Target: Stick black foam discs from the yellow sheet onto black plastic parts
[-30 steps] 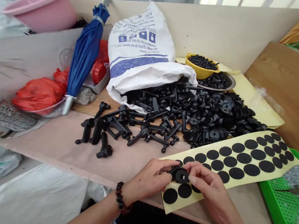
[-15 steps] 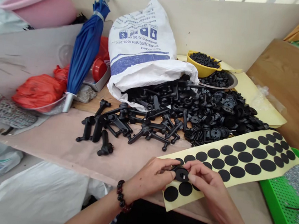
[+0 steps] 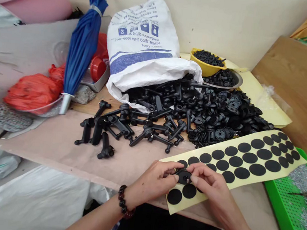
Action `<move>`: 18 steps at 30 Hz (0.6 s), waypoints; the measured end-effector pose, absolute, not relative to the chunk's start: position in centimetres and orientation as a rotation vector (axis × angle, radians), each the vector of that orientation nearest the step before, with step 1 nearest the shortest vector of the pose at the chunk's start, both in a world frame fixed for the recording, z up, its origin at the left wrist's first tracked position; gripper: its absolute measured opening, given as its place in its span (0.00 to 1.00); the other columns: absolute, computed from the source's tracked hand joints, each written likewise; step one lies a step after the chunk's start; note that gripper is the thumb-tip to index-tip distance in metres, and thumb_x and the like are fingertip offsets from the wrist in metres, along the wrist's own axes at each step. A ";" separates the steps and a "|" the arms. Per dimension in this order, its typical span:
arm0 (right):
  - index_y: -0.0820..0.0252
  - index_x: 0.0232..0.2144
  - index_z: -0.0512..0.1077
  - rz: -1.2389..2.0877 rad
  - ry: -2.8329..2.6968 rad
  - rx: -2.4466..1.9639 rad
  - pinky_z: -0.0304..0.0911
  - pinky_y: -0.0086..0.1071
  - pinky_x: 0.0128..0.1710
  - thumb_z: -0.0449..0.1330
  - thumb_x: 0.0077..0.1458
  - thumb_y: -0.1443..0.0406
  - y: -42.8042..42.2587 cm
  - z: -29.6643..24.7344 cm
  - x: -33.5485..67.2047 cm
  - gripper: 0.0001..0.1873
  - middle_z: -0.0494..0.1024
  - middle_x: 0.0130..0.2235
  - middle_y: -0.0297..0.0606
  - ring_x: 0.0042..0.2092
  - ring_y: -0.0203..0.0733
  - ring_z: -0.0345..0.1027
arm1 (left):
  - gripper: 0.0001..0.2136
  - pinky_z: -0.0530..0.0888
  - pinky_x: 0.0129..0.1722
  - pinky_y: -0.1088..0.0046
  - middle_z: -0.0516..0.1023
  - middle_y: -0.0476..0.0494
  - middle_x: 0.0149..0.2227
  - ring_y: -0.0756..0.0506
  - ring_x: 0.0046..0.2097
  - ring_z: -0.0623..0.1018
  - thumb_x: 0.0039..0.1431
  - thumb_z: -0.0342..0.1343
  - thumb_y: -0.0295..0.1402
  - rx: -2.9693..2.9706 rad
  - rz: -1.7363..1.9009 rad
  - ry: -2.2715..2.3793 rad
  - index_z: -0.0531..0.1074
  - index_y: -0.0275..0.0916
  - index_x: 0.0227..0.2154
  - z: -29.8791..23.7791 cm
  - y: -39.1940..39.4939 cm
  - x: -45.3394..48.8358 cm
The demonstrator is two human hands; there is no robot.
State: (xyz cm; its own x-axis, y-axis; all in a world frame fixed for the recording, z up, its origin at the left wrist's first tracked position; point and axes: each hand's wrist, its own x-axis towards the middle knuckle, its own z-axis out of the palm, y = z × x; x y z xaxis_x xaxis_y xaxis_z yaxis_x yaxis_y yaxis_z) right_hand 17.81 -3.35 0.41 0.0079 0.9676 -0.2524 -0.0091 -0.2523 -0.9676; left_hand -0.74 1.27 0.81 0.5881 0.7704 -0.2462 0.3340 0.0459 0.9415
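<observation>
One dotted sheet [image 3: 235, 161], pinkish tabletop [image 3: 56, 137], wall [image 3: 230, 27].

Your table [image 3: 57, 130] carries black handles [image 3: 106, 149], a white sack [image 3: 147, 44], a pile of black discs [image 3: 237, 113] and a yellow sheet [image 3: 226, 158].

held disc [image 3: 182, 176]: matt plastic | sheet [image 3: 182, 204]: smooth paper | panel [image 3: 296, 79]: wood

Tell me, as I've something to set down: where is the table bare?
Most bare is the front left of the table, between the red bag, the loose black levers and its front edge. A smaller patch lies between levers and left hand. Crowded: from sack to sticker sheet, across the black heap.
</observation>
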 end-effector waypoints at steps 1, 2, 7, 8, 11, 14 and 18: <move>0.59 0.19 0.70 1.387 -1.066 -1.392 0.60 0.31 0.37 0.64 0.45 0.59 -3.4 0.4 17.8 0.11 0.73 0.37 0.39 0.38 0.44 0.65 | 0.18 0.59 0.22 0.79 0.69 0.50 0.24 0.53 0.23 0.65 0.54 0.50 0.30 1.546 0.428 0.963 0.72 0.34 0.48 0.8 1.2 -0.7; 0.59 0.19 0.70 1.382 -1.070 -1.388 0.60 0.31 0.37 0.63 0.46 0.60 -3.4 0.3 17.8 0.11 0.73 0.37 0.39 0.38 0.43 0.65 | 0.18 0.58 0.22 0.79 0.68 0.51 0.24 0.53 0.23 0.64 0.54 0.50 0.30 1.547 0.431 0.961 0.72 0.34 0.48 0.8 1.2 -0.7; 0.59 0.19 0.70 1.362 -1.125 -1.373 0.60 0.31 0.35 0.62 0.47 0.62 -3.6 0.3 17.4 0.09 0.73 0.36 0.38 0.37 0.42 0.65 | 0.12 0.56 0.21 0.79 0.60 0.55 0.19 0.53 0.22 0.60 0.55 0.53 0.35 1.584 0.483 1.013 0.74 0.36 0.40 0.7 0.8 -0.4; 0.58 0.20 0.70 1.361 -1.137 -1.370 0.60 0.31 0.34 0.62 0.47 0.62 -3.6 0.2 17.4 0.09 0.73 0.36 0.38 0.36 0.42 0.65 | 0.12 0.56 0.21 0.79 0.59 0.55 0.19 0.53 0.23 0.60 0.54 0.54 0.37 1.598 0.499 1.032 0.74 0.37 0.38 0.7 0.8 -0.3; 0.58 0.20 0.70 1.359 -1.149 -1.360 0.61 0.30 0.32 0.62 0.48 0.62 -3.6 0.2 17.2 0.09 0.73 0.36 0.38 0.37 0.42 0.65 | 0.12 0.57 0.23 0.79 0.60 0.55 0.19 0.53 0.23 0.59 0.55 0.55 0.38 1.662 0.524 1.060 0.76 0.37 0.37 0.4 0.6 -0.2; 0.58 0.20 0.70 1.372 -1.137 -1.346 0.61 0.31 0.33 0.63 0.47 0.61 -3.6 0.4 17.1 0.10 0.73 0.34 0.38 0.36 0.42 0.66 | 0.13 0.59 0.25 0.78 0.63 0.53 0.20 0.52 0.24 0.61 0.56 0.53 0.37 1.705 0.521 1.054 0.77 0.36 0.39 0.3 0.4 -0.2; 0.59 0.24 0.74 1.459 -1.067 -1.315 0.62 0.31 0.38 0.63 0.49 0.59 -3.7 0.5 17.3 0.09 0.76 0.34 0.38 0.38 0.42 0.67 | 0.12 0.59 0.24 0.78 0.62 0.53 0.20 0.52 0.24 0.61 0.56 0.54 0.35 1.683 0.561 1.087 0.77 0.36 0.39 0.3 0.4 -0.3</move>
